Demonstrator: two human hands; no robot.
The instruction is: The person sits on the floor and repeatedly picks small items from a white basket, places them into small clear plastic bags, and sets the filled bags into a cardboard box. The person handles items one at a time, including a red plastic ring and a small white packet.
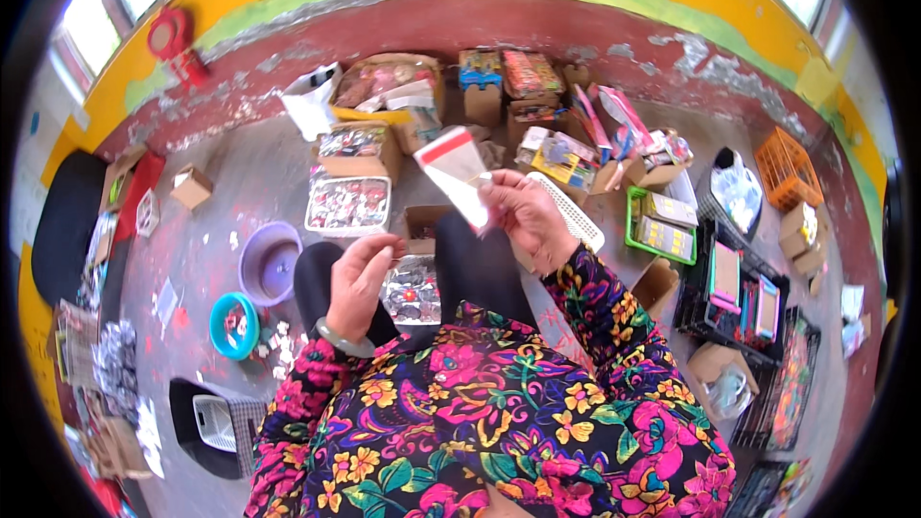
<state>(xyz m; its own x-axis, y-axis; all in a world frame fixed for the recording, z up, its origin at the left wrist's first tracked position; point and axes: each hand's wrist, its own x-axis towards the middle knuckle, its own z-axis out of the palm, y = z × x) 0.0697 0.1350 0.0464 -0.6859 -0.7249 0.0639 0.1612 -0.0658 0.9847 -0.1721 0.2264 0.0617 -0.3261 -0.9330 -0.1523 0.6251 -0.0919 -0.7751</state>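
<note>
My right hand (533, 223) pinches the lower end of a flat white packet with a red band (453, 165), tilted in front of me above my knees. My left hand (356, 288) wears a pale bangle and has its thumb and fingers pressed together near my left knee. Anything held at its fingertips is too small to make out. Between my legs sits a container of small shiny wrapped pieces (413, 290), partly hidden by my knees. Just beyond my knees is a cardboard box (422, 221).
A white basket of small packets (347, 204), a purple tub (270, 265) and a teal basin (233, 325) stand to the left. Rightward are a white perforated tray (574, 211), a green crate (662, 226), black crates (698, 305) and an orange crate (788, 169). Filled cartons (389, 86) line the wall.
</note>
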